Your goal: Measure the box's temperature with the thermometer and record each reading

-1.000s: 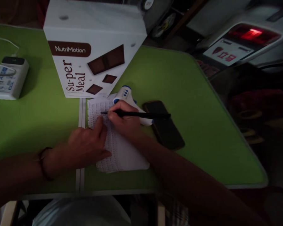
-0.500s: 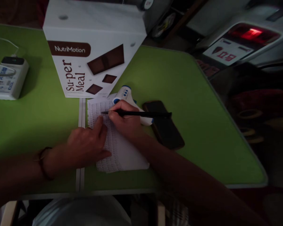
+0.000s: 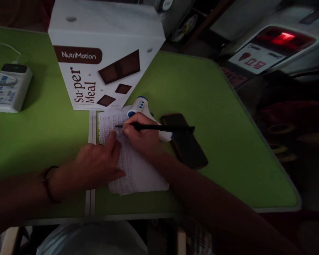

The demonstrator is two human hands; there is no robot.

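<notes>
1. Far L on my feed: a white power block (image 3: 12,90) w/ cables running into it, sitting on the green table (image 3: 228,141).
2. Next I see a dark bracelet (image 3: 48,184) round the L wrist.
3. L hand (image 3: 99,161) lies palm-down across the L part of the paper (image 3: 146,173); index stretched fwd, thumb spread well away, nothing pinched btwn them.
4. Behind the hands, a white NutriMotion box (image 3: 105,58) stands upright, printed side facing me, its bottom edge at the top of the paper.
5. The paper lies on the table just R of the pale seam (image 3: 92,124); rows of small writing fill its L side, lower R is blank.
6. R hand (image 3: 142,136) is closed on a black pen (image 3: 167,128), thumb + fingers pinching near the tip. Tip is just above the L index fingertip; prob. on the paper, but too dim to be sure.
7. A white-and-blue handheld device (image 3: 164,136) lies partly behind the R hand.
8. R of that, a dark phone (image 3: 190,148) lies flat, pen's back end crossing over it in my view.
9. Far R, beyond the table: a machine w/ a red-lit panel (image 3: 285,38).
</notes>
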